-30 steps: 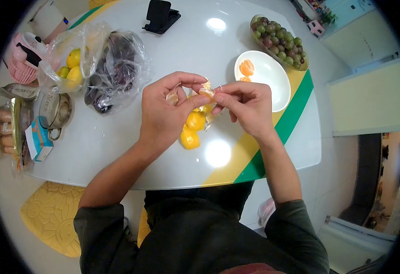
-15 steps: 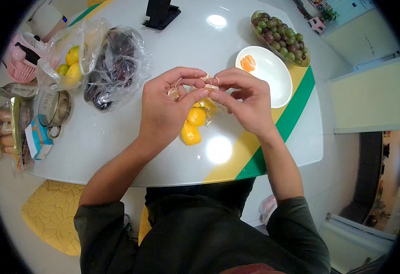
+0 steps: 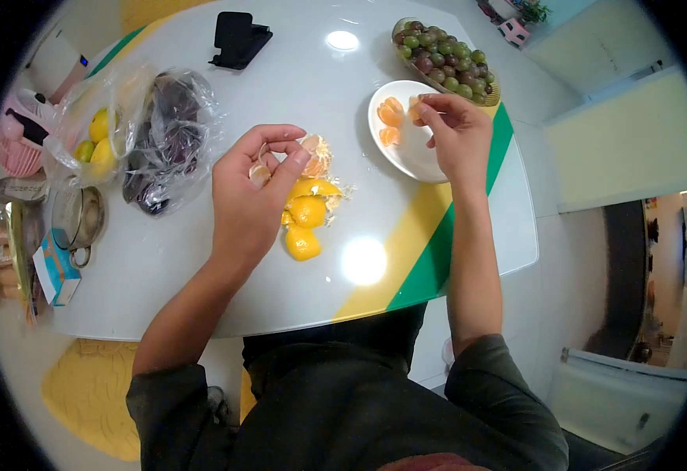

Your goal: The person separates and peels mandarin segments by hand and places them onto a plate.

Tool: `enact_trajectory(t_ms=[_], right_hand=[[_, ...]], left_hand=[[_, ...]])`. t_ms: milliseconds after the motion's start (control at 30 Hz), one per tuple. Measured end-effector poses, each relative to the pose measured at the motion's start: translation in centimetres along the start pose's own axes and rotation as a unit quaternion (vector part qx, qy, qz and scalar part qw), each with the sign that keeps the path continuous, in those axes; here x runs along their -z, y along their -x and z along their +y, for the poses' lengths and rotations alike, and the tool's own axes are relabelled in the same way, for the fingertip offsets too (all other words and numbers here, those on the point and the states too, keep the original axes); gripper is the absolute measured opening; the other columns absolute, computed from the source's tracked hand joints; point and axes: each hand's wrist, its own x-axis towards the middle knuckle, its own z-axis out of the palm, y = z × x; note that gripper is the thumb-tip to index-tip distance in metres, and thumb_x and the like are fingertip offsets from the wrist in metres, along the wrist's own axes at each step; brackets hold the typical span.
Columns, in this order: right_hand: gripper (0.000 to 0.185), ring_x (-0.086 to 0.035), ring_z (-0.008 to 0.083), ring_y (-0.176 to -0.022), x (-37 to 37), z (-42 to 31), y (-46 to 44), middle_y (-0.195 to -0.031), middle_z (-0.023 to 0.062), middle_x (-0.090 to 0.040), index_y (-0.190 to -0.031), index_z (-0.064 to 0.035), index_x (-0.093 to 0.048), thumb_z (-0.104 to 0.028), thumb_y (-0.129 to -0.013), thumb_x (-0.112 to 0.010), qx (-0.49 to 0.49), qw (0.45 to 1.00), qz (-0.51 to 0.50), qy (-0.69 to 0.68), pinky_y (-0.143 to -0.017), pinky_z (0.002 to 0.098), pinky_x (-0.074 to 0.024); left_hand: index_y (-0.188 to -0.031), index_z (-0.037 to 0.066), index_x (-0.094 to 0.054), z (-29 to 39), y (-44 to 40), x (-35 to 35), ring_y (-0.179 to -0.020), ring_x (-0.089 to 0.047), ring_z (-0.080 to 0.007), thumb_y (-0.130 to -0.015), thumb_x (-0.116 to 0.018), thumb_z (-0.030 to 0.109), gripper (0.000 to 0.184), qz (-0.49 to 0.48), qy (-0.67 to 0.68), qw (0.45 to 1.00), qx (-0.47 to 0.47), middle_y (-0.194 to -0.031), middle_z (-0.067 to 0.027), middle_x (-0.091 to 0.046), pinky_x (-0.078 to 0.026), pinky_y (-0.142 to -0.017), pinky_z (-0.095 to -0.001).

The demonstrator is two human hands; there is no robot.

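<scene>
1. Above the white bowl (image 3: 418,153), right hand (image 3: 459,133) pinches one peeled orange segment (image 3: 415,110) between thumb and fingertips.
2. Left hand (image 3: 243,192) half curled, well apart from the bowl, cradling a pale pithy piece (image 3: 259,174) near the palm. More fruit (image 3: 317,163) shows at its thumb tip; cannot tell whether gripped or resting below.
3. Loose segments (image 3: 390,115) lie inside the bowl, toward its left side.
4. Yellow peel (image 3: 307,211) on the tabletop (image 3: 394,224), beside the left hand.
5. Handling, judged by eye: segment light, soft, probably juicy; thin membrane likely splits under a hard squeeze, turning slippery.
6. Best hold: gentle fingertip pinch across the thick middle, pads flat, nails clear.
</scene>
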Motion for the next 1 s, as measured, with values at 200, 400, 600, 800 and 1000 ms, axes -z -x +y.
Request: enact_trajectory(t_ms=[200,400,600,800,1000], right_hand=[[0.016,-0.069,0.0092,-0.074,0.3,1.4,-0.5,-0.09,0.0049,-0.075,-0.105,0.0007,-0.076,0.002,-0.09,-0.071,-0.059,0.99,-0.097,0.079,-0.054,0.0234,-0.0488],[0.021,-0.069,0.0144,-0.076,0.3,3.1,-0.7,-0.088,0.0089,-0.075,-0.103,-0.0006,-0.078,0.002,-0.082,-0.075,0.018,0.99,-0.111,0.08,-0.068,0.0301,-0.055],[0.022,-0.069,0.0157,-0.078,0.2,2.1,-0.3,-0.087,0.0083,-0.075,-0.103,0.0001,-0.077,0.001,-0.081,-0.075,0.043,0.989,-0.08,0.114,-0.073,0.0317,-0.0555],[0.02,-0.069,0.0141,-0.078,0.2,1.0,-0.2,-0.087,0.0079,-0.075,-0.106,0.0006,-0.076,-0.001,-0.086,-0.072,0.054,0.994,-0.02,0.096,-0.073,0.0304,-0.0548],[0.021,-0.066,0.0095,-0.079,-0.7,-2.3,1.3,-0.086,0.0042,-0.073,-0.111,-0.0038,-0.076,-0.005,-0.091,-0.07,0.038,0.993,-0.045,-0.1,-0.068,0.0239,-0.0515]], left_hand=[[-0.112,-0.003,-0.068,-0.2,-0.1,0.0,-0.074,-0.05,-0.0021,-0.092,-0.069,0.003,0.021,0.002,0.006,1.0,-0.013,-0.092,-0.0017,-0.063,-0.046,-0.069,-0.018],[-0.112,-0.003,-0.068,-0.1,0.0,0.0,-0.071,-0.047,-0.0021,-0.091,-0.069,0.003,0.022,-0.001,0.001,1.0,-0.01,-0.092,-0.0017,-0.063,-0.046,-0.069,-0.0183],[-0.112,-0.003,-0.068,-0.1,0.0,0.0,-0.072,-0.048,-0.0026,-0.091,-0.07,0.004,0.023,-0.009,0.002,1.0,-0.01,-0.093,-0.0023,-0.064,-0.046,-0.069,-0.019],[-0.12,-0.003,-0.064,0.0,-0.1,0.2,-0.077,-0.05,-0.0038,-0.087,-0.068,0.001,0.033,-0.041,0.052,0.998,0.014,-0.101,-0.0041,-0.065,-0.047,-0.074,-0.019],[-0.14,-0.002,-0.05,-1.1,-0.6,0.9,-0.103,-0.055,-0.0108,-0.084,-0.059,0.002,0.056,-0.143,0.238,0.957,0.087,-0.129,-0.0114,-0.059,-0.046,-0.085,-0.0235]])
